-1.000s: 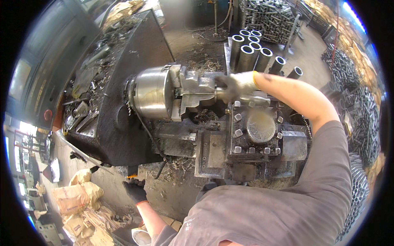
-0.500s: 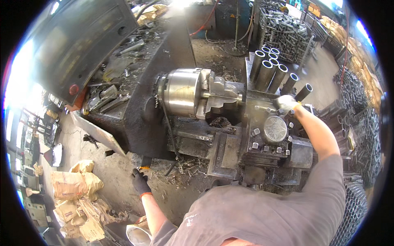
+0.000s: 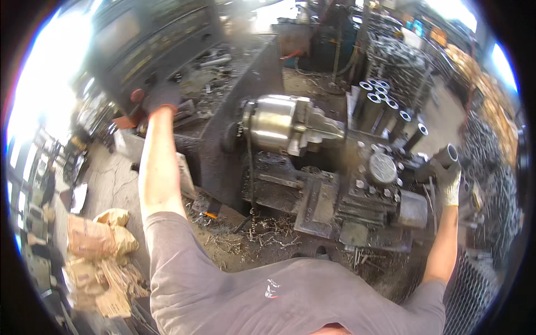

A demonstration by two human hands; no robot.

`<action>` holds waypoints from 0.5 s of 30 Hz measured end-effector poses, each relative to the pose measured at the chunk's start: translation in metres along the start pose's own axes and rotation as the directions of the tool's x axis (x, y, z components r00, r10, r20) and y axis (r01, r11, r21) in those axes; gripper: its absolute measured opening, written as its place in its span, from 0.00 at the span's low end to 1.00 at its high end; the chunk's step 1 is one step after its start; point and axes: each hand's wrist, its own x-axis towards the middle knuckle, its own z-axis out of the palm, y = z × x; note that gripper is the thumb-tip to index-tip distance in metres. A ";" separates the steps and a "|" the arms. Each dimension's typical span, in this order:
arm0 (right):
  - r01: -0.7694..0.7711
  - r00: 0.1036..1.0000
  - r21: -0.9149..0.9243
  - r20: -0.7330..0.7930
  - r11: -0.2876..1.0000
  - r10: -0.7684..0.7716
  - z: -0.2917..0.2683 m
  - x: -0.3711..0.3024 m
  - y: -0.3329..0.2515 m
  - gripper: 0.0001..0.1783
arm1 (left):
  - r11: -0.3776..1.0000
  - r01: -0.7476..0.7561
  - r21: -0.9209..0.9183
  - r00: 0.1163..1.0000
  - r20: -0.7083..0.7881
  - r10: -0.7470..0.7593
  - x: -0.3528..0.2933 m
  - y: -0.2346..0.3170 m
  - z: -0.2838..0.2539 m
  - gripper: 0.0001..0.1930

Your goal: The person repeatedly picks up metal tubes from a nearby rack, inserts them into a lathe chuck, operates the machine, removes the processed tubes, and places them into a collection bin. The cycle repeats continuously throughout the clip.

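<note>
Grey floor (image 3: 114, 173) is showing around the machines of a cluttered workshop, and the head view is looking down over a lathe (image 3: 245, 95). To the right of the tool post (image 3: 383, 167), the right hand (image 3: 449, 180) is holding a dark tube (image 3: 431, 167); that grip is wrapping closely around the outer wall, with the hollow end tipping upward, probably because the round body is offering the surest purchase. The left hand (image 3: 162, 97) is resting or hovering just beside a red button (image 3: 137, 95) on the upright panel (image 3: 139, 44); blur is hiding its fingers, so I cannot tell how far open this grip is or whether it is touching anything. More tubes (image 3: 384, 103) are standing on end beyond the tool post, likely to keep their rims within easy reach. The chuck (image 3: 273, 120) is pointing its stepped jaws rightward. Scraps (image 3: 215, 61) are littering the grimy surface (image 3: 192, 84) at its left, curled shavings (image 3: 262, 240) are lying below, and paper sacks (image 3: 92, 234) are slumping at the lower left.
</note>
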 end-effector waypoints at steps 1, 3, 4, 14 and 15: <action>0.060 0.998 0.062 -0.024 0.996 -0.059 -0.011 -0.013 -0.018 0.09 | 0.999 -0.006 0.045 0.999 0.033 0.004 0.004 0.006 0.001 0.46; 0.102 0.993 0.097 0.045 0.990 -0.106 -0.037 -0.045 -0.054 0.10 | 0.978 0.108 -0.176 0.988 0.124 -0.087 -0.018 0.014 -0.008 0.46; 0.094 0.985 0.085 0.140 0.992 -0.106 -0.054 -0.058 -0.070 0.10 | 0.973 -0.005 -0.231 0.993 -0.117 -0.023 -0.049 0.025 -0.008 0.43; -0.027 0.769 0.760 0.431 0.650 -0.471 0.057 -0.170 -0.099 0.21 | 0.273 0.080 -0.959 0.424 0.280 0.861 -0.468 0.127 -0.046 0.43; -0.153 0.781 0.738 0.498 0.657 -0.378 0.073 -0.183 -0.097 0.16 | 0.416 0.135 -0.899 0.443 0.430 0.787 -0.492 0.137 -0.046 0.39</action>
